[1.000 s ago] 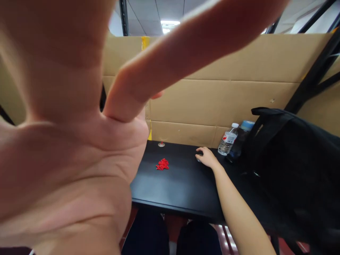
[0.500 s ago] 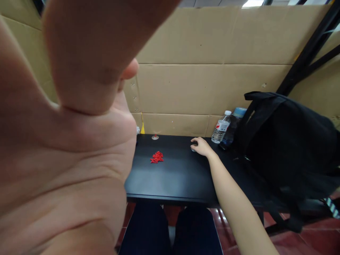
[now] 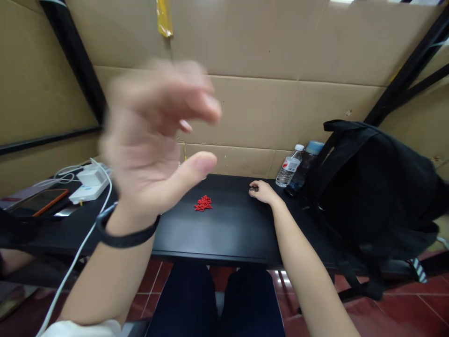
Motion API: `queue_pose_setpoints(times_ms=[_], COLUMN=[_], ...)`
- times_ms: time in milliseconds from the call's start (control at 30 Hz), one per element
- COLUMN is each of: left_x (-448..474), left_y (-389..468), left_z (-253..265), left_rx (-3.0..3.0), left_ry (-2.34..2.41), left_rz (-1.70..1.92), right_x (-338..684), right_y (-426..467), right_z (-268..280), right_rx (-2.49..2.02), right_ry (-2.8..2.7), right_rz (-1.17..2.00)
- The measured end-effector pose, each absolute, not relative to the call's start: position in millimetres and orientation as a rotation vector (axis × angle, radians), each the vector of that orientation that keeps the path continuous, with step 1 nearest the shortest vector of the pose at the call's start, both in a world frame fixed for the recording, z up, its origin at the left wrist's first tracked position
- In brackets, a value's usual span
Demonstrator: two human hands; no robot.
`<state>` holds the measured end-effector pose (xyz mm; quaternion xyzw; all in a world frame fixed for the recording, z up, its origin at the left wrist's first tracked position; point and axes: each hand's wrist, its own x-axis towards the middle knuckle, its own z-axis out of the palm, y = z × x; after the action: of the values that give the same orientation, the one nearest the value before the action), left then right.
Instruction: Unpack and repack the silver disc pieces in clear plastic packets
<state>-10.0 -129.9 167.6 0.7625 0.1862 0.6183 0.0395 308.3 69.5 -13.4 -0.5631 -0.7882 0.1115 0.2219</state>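
Observation:
My left hand (image 3: 154, 140) is raised in front of the camera, smeared by motion. Its fingers are curled forward, with a gap between them and the thumb, and nothing shows in it. A dark band (image 3: 128, 238) circles the wrist. Toward the back of the black table (image 3: 228, 229), my right hand (image 3: 264, 192) rests with its fingers closed around a small, shiny dark thing (image 3: 253, 188), mostly hidden and too small to name. Between the two hands lies a loose bunch of red cord (image 3: 203, 203), touched by neither.
A water bottle (image 3: 288, 167) and a blue-capped bottle (image 3: 312, 154) stand at the back right, beside a black backpack (image 3: 379, 187). On the left are a white charger (image 3: 90, 185), a white cable (image 3: 75, 262) and a phone (image 3: 45, 203). Cardboard (image 3: 252, 107) walls the back.
My left hand has drawn away from the camera, uncovering the table's left side. My right hand stays in nearly the same spot, its fingers closer round the small thing.

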Motion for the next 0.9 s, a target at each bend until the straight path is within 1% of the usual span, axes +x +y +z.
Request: queue_pose_setpoints(times_ms=[33,100,167,233,267,333,433,533,700,900], left_x=[-13,-24,-37,-51,-57,-69,-82,-87,-80,-69], left_y=[-109,-62,-14,24,38,55,60,57,56,55], left_z=[164,140,101,57,36,5,-15,-16,-14,-17], left_rx=[2.422,2.581,2.588,2.445,2.372,2.301,2.335,2.414,2.471,2.549], left_ry=[0.638,0.806,0.927,1.033,1.083,1.126,1.031,0.979,1.04,1.15], left_rz=[1.779,1.354,0.861,0.555,0.508,0.576,0.6,0.596,0.551,0.598], right_x=[309,310,310,311,311,312,315,318,322,324], right_y=[69,68,66,66,66,68,73,76,77,77], right_z=[-13,-13,-13,-13,-14,-15,-18,-20,-19,-18], right_rx=[-1.554,-1.553,-1.554,-1.548,-1.555,-1.55,-1.529,-1.546,-1.549,-1.535], right_ry=[-2.178,-2.169,-2.16,-2.167,-2.173,-2.17,-2.157,-2.14,-2.141,-2.126], right_rz=[0.319,0.323,0.305,0.301,0.298,0.299,0.308,0.344,0.384,0.396])
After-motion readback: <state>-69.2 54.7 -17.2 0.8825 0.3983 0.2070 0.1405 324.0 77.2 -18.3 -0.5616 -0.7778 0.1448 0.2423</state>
